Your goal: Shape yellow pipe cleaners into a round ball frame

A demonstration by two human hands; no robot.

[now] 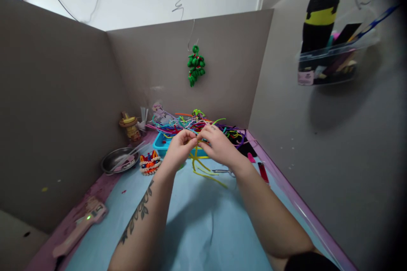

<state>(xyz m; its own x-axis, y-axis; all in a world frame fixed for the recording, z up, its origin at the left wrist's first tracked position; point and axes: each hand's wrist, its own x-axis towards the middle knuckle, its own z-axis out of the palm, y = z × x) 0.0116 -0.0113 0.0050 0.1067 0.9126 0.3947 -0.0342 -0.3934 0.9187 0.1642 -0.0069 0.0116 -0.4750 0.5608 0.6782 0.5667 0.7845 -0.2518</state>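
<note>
My left hand (182, 146) and my right hand (215, 143) meet above the front of a blue tray (160, 145). Both are closed in a pinch, fingertips almost touching. Between them they grip yellow pipe cleaners (197, 160), whose loose ends hang down toward the blue table cover. The pinched ends are mostly covered by my fingers. Behind my hands, a heap of many-coloured pipe cleaners (170, 126) fills the tray. Just below my right hand lies a pair of scissors (222, 171), partly hidden by my wrist. Left of my left hand sits an orange and cream pipe-cleaner piece (150, 164).
A metal bowl (110, 165) with sticks in it stands at the left. Nearer lies a pink glue gun (83, 226) with a green light. A clear bin (327, 65) of tools hangs on the right panel. A green ornament (196, 66) hangs from the back panel.
</note>
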